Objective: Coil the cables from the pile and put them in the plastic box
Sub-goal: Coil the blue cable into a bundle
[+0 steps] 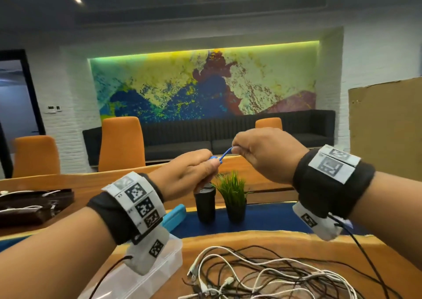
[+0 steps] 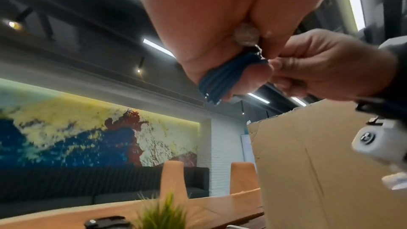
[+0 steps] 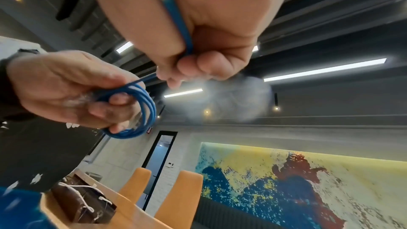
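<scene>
Wooden, with a blue strip running along its middle, the long surface (image 1: 262, 237) carries everything below my raised arms. At its near edge, left of centre, sits the clear plastic box (image 1: 159, 266), partly hidden behind my left wrist. Just right of the box, along the same near edge, lies the tangled pile of white and black cables (image 1: 262, 276). Beyond them on the blue strip a small green potted plant (image 1: 233, 195) stands beside a black cylindrical cup (image 1: 205, 205). Above the plant, well clear of the surface, my left hand (image 1: 189, 173) curls its fingers around a small coil of thin blue cable (image 3: 134, 111), several loops bunched together. My right hand (image 1: 265, 154) pinches the cable's free end, which runs short and taut from the coil into my closed fingers (image 3: 198, 67).
</scene>
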### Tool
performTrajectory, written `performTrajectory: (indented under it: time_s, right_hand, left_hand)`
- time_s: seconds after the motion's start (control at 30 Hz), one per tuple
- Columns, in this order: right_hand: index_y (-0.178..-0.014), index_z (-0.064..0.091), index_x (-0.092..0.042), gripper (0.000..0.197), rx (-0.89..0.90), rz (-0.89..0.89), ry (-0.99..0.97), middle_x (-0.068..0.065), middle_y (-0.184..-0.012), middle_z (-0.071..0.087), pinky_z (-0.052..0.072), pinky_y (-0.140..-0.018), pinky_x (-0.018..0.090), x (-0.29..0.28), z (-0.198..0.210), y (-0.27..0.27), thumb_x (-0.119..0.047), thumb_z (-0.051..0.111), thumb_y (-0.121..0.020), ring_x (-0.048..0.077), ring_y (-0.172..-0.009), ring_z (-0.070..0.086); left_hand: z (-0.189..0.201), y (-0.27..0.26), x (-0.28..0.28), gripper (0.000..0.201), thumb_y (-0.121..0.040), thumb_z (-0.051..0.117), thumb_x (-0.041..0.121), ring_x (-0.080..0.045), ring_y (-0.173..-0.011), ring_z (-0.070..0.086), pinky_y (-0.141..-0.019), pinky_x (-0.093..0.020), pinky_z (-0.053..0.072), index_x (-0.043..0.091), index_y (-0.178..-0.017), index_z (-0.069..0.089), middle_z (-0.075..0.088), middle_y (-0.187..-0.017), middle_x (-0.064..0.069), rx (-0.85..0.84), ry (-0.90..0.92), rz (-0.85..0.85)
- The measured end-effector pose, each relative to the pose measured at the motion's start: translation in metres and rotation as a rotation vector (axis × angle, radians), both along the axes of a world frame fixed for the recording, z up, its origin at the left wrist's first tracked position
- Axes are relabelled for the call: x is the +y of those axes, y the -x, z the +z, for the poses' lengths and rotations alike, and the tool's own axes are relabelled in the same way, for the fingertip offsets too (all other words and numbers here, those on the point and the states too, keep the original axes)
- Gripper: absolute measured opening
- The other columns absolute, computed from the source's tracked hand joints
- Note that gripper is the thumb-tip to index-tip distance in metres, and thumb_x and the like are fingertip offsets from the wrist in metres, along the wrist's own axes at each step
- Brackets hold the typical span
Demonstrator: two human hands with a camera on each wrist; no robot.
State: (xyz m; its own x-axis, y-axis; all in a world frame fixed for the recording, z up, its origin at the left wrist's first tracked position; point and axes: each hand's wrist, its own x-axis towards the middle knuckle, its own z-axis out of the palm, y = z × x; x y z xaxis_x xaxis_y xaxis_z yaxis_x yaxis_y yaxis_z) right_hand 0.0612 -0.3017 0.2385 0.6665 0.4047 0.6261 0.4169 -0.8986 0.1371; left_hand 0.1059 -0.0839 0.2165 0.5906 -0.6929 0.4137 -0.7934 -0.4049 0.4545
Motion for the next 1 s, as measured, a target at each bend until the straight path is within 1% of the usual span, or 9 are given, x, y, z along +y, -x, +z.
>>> performTrajectory:
  time_s: [0.13, 0.3, 0.4, 0.53, 0.7, 0.77, 0.83, 0.9, 1.0]
  right_hand:
    - [-0.096, 0.059, -0.019, 0.023, 0.058, -0.013, -0.11, 0.0, -0.078, 0.062, 0.05, -0.065, 0.041, 0.003, -0.009, -0.006, -0.036, 0.045, -0.101, 0.022, -0.071, 0.056]
    - [-0.103, 0.068, -0.013, 0.015, 0.518, 0.271, -0.849, 0.009, -0.081, 0.068, 0.053, -0.06, 0.034, 0.006, -0.005, 0.003, -0.025, 0.062, -0.095, 0.018, -0.065, 0.06]
    - [-0.112, 0.065, -0.009, 0.019, 0.622, 0.262, -0.905, 0.015, -0.092, 0.071, 0.056, -0.059, 0.032, 0.005, 0.002, 0.003, -0.01, 0.064, -0.093, 0.018, -0.065, 0.062]
    - [-0.111, 0.065, -0.005, 0.018, 0.724, 0.196, -0.913, 0.013, -0.086, 0.072, 0.053, -0.052, 0.027, 0.004, 0.002, -0.005, -0.005, 0.062, -0.093, 0.013, -0.056, 0.058]
    - [-0.121, 0.059, -0.005, 0.037, 1.018, 0.309, -0.995, 0.016, -0.086, 0.07, 0.051, -0.05, 0.024, 0.002, -0.003, -0.006, 0.004, 0.066, -0.086, 0.014, -0.058, 0.057]
    - [-0.123, 0.057, -0.008, 0.037, 1.049, 0.298, -0.907, 0.016, -0.084, 0.069, 0.052, -0.05, 0.025, 0.006, -0.005, -0.003, 0.005, 0.061, -0.089, 0.015, -0.056, 0.056]
    - [-0.122, 0.056, -0.01, 0.034, 0.945, 0.272, -0.865, 0.014, -0.081, 0.067, 0.051, -0.049, 0.026, 0.016, -0.006, -0.003, 0.004, 0.058, -0.092, 0.014, -0.053, 0.054]
    - [-0.119, 0.056, -0.008, 0.026, 0.813, 0.286, -0.953, 0.013, -0.077, 0.064, 0.048, -0.045, 0.024, 0.022, -0.007, -0.006, 0.001, 0.055, -0.094, 0.014, -0.05, 0.051]
    - [-0.112, 0.057, -0.006, 0.018, 0.694, 0.305, -1.158, 0.012, -0.072, 0.063, 0.045, -0.042, 0.024, 0.02, -0.007, -0.013, 0.0, 0.054, -0.095, 0.015, -0.048, 0.049]
  left_hand:
    - [0.004, 0.001, -0.004, 0.033, -0.105, 0.044, 0.03, -0.016, -0.056, 0.046, -0.053, -0.025, 0.039, 0.01, -0.08, 0.053, 0.053, -0.068, -0.005, 0.124, 0.07, 0.025]
    - [0.003, -0.009, 0.01, 0.033, -0.105, 0.043, 0.029, -0.007, -0.052, 0.047, -0.056, -0.027, 0.04, 0.015, -0.077, 0.053, 0.056, -0.064, 0.002, -0.021, 0.019, 0.262]
    - [-0.001, -0.025, 0.016, 0.035, -0.104, 0.042, 0.035, -0.021, -0.066, 0.057, -0.066, -0.043, 0.05, 0.014, -0.08, 0.056, 0.062, -0.073, -0.005, -0.043, 0.078, 0.427]
    - [-0.004, -0.054, 0.03, 0.048, -0.093, 0.041, 0.052, -0.043, -0.081, 0.063, -0.079, -0.058, 0.054, 0.007, -0.086, 0.059, 0.066, -0.085, -0.02, 0.015, 0.252, 0.632]
    - [0.001, -0.062, 0.03, 0.042, -0.104, 0.041, 0.04, -0.034, -0.087, 0.062, -0.079, -0.044, 0.052, 0.004, -0.102, 0.061, 0.064, -0.096, -0.014, 0.043, 0.282, 0.831]
    - [0.002, -0.059, 0.027, 0.041, -0.104, 0.041, 0.039, -0.033, -0.088, 0.062, -0.08, -0.043, 0.052, 0.003, -0.105, 0.061, 0.065, -0.098, -0.014, 0.068, 0.301, 0.84]
    - [0.002, -0.053, 0.021, 0.038, -0.103, 0.042, 0.037, -0.03, -0.08, 0.059, -0.073, -0.042, 0.051, 0.004, -0.095, 0.059, 0.062, -0.085, -0.008, 0.054, 0.257, 0.76]
    - [0.0, -0.041, 0.01, 0.035, -0.101, 0.045, 0.035, -0.022, -0.065, 0.053, -0.06, -0.04, 0.047, 0.007, -0.084, 0.055, 0.056, -0.071, -0.003, 0.112, 0.272, 0.595]
    - [-0.002, -0.015, -0.009, 0.032, -0.105, 0.043, 0.027, -0.01, -0.048, 0.047, -0.048, -0.023, 0.04, 0.011, -0.079, 0.053, 0.055, -0.067, -0.003, 0.214, 0.345, 0.412]
